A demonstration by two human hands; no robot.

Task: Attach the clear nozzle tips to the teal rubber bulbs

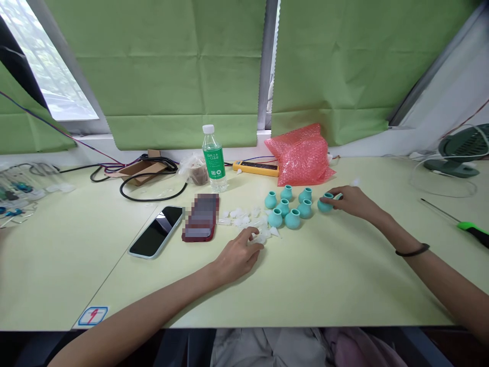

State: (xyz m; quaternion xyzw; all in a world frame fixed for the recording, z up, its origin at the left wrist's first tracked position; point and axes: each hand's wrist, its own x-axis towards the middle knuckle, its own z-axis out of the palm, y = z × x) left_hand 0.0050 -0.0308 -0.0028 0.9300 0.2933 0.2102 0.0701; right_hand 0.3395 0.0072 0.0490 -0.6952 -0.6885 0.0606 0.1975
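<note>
My right hand has thumb and fingers closed on a small turquoise vase at the right end of a group of similar ones. Several more turquoise vases stand upright on the table, round-bellied with short open necks. Just left of them, small whitish translucent plastic pieces lie in a loose pile. At the near edge of that pile is my left hand, its thumb and forefinger apart around some of the pieces. Whether it touches them I cannot tell.
Left of the pile lie a red-cased phone and a black-screened phone. Behind stand a water bottle, a yellow tool and a pink bubble-wrap bag. A green-handled screwdriver lies far right; black cable coils at left.
</note>
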